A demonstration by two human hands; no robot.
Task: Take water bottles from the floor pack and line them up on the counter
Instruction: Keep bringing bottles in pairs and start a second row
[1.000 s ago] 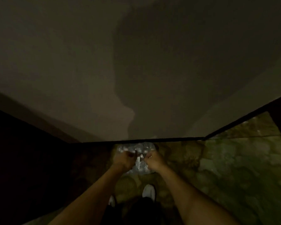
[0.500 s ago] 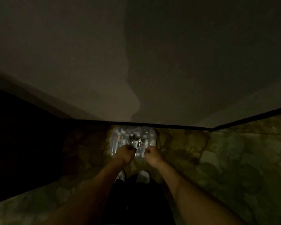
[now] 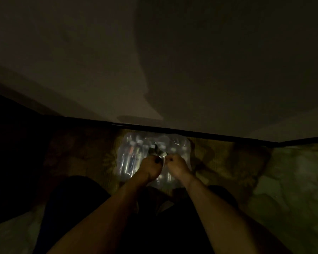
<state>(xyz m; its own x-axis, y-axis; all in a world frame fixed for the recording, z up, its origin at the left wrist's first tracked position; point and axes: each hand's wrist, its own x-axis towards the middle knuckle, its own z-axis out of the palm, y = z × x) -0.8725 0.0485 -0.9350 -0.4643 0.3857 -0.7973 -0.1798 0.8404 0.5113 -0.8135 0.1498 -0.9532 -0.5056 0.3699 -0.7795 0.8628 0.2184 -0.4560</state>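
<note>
Super dim shot. Bottle pack (image 3: 136,158) on patterned floor (image 3: 228,162), right against dark baseboard (image 3: 209,135), under and just past both hands. Left hand (image 3: 151,166) and right hand (image 3: 176,165) side by side, fingers curled, each pinching plastic wrap on pack's top.

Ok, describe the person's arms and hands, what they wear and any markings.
Both forearms are bare, with no sleeves in view. The left hand has dark polish on the thumbnail. The right hand shows no ring or watch, though the picture is dim.
</note>
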